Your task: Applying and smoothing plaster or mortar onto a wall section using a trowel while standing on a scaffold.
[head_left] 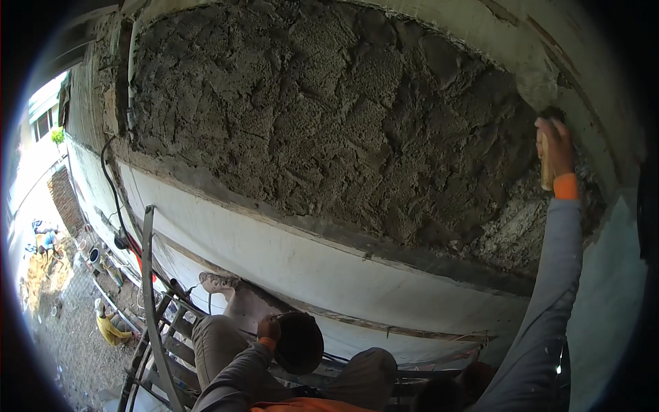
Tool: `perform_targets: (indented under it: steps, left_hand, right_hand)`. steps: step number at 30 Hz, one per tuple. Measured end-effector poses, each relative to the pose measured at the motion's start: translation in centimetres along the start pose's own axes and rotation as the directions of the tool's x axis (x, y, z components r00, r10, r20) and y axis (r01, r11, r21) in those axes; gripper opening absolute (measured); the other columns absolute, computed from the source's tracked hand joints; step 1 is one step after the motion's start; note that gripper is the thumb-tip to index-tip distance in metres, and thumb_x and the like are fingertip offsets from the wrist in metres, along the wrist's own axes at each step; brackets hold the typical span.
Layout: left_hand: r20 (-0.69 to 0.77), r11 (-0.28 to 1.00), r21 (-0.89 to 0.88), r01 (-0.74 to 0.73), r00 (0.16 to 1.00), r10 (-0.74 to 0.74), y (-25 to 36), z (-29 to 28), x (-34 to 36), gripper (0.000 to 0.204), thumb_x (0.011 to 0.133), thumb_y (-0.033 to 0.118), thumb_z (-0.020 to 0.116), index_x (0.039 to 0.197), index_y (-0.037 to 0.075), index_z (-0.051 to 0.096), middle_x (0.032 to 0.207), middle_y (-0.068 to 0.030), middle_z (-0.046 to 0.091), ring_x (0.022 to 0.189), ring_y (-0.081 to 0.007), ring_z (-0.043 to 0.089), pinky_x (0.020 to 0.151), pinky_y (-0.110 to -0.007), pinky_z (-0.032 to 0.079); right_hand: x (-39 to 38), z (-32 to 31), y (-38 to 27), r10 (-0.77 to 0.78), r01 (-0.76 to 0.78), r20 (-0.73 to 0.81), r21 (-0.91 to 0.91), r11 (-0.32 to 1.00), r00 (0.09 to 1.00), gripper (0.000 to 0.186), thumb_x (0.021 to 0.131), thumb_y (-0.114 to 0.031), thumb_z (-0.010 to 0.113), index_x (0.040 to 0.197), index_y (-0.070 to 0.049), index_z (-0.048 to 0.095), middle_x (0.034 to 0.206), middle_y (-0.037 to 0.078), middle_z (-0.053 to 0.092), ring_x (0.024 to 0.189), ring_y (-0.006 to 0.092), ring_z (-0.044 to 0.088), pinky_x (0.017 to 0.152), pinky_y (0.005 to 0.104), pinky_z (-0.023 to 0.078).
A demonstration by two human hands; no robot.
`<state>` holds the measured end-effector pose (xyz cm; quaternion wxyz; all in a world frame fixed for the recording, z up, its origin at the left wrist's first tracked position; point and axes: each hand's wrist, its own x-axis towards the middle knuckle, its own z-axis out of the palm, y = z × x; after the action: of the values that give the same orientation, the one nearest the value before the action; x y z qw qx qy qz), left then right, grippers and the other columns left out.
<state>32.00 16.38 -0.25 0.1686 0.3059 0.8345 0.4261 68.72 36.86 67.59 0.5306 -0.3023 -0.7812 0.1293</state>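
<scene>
Left hand (269,329) grips a dark pan (299,342); contents hidden; right hand (555,145) clamps a wooden-handled trowel (546,165).

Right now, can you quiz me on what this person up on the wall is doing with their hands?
1. True or false: the right hand presses a wooden-handled tool against the rough grey plaster.
2. What does the left hand grip: A) a dark round pan, B) a hammer, C) a rope?
3. Fill in: the person in yellow is far ___ on the ground.

Key: 1 true; 2 A; 3 below.
</scene>
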Motion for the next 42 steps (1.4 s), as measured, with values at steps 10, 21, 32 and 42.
perform_targets:
  steps: [10, 21, 32, 42]
  left_hand:
    - [0.050, 0.994, 0.062, -0.089, 0.995, 0.086, 1.2, 1.9, -0.6, 0.036, 0.088, 0.028, 0.036, 0.086, 0.001, 0.060, 0.083, -0.0236, 0.061, 0.080, -0.0433, 0.056, 0.075, -0.050, 0.043]
    - [0.033, 0.994, 0.023, -0.108, 0.994, 0.107, 2.1, 0.9, -1.3, 0.031, 0.086, 0.024, 0.038, 0.085, 0.002, 0.059, 0.082, -0.0225, 0.060, 0.079, -0.0419, 0.057, 0.073, -0.049, 0.044]
    - [0.000, 0.998, -0.027, -0.060, 0.998, 0.060, 0.9, 0.3, -1.2, 0.031, 0.084, 0.025, 0.040, 0.083, 0.001, 0.060, 0.081, -0.0239, 0.060, 0.079, -0.0428, 0.056, 0.072, -0.049, 0.044]
    - [0.015, 0.998, -0.049, -0.047, 0.999, 0.048, 0.9, -0.5, -0.7, 0.031, 0.084, 0.026, 0.040, 0.084, 0.002, 0.061, 0.081, -0.0239, 0.061, 0.079, -0.0429, 0.057, 0.074, -0.049, 0.044]
  right_hand:
    - [-7.8, 2.4, 8.0, -0.317, 0.368, 0.198, -0.630, 0.684, 0.928, 0.026, 0.086, -0.024, 0.054, 0.096, -0.001, 0.048, 0.077, 0.015, 0.058, 0.059, 0.0341, 0.057, 0.051, 0.0395, 0.045]
    - [2.8, 5.5, 6.3, -0.513, 0.132, 0.129, -0.991, -0.030, 0.848, 0.018, 0.084, -0.009, 0.047, 0.101, -0.005, 0.050, 0.085, 0.017, 0.061, 0.067, 0.0317, 0.063, 0.054, 0.0382, 0.051]
    - [3.5, 1.2, 7.5, -0.315, 0.009, -0.028, -0.993, 0.114, 0.949, 0.019, 0.084, -0.008, 0.047, 0.101, -0.002, 0.054, 0.084, 0.020, 0.062, 0.075, 0.0367, 0.062, 0.065, 0.0444, 0.050]
    - [-1.9, 0.2, 8.8, -0.151, -0.246, -0.292, -0.932, 0.266, 0.944, 0.030, 0.080, -0.014, 0.054, 0.109, -0.005, 0.053, 0.087, 0.019, 0.062, 0.082, 0.0378, 0.060, 0.071, 0.0457, 0.049]
